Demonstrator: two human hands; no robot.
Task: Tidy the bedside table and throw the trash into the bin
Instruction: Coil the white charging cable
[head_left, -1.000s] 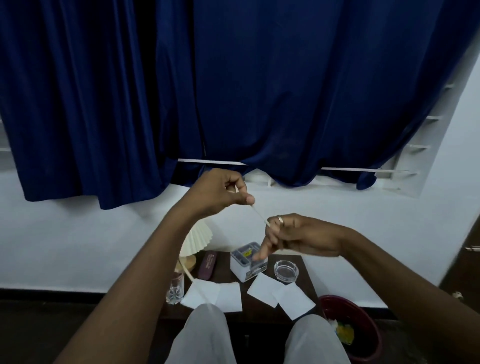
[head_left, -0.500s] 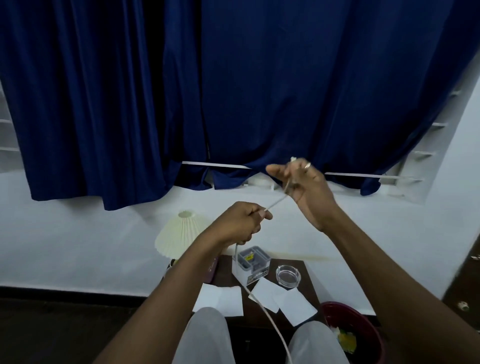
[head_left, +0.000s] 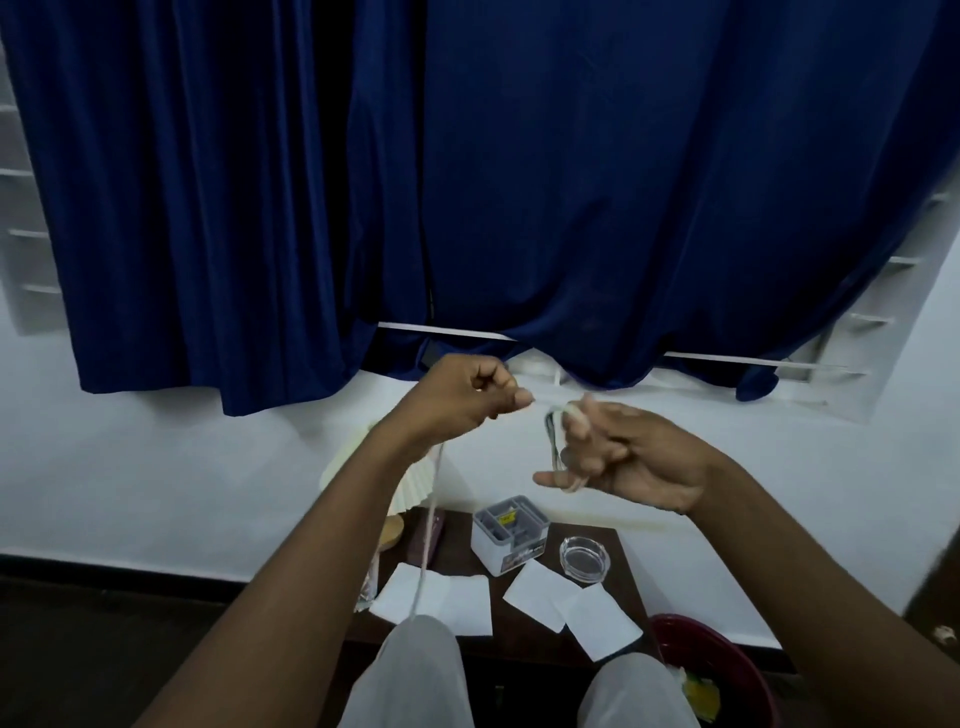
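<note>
Looping cord (head_left: 432, 525), seemingly, round right hand (head_left: 623, 460)

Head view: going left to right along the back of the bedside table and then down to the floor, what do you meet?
pleated lamp → dark case → grey box → glass ashtray → red bin

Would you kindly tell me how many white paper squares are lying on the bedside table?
4: the far-left square, the second square beside it, the third square in front of the ashtray, and the rightmost square. The left forearm may hide more.
</note>
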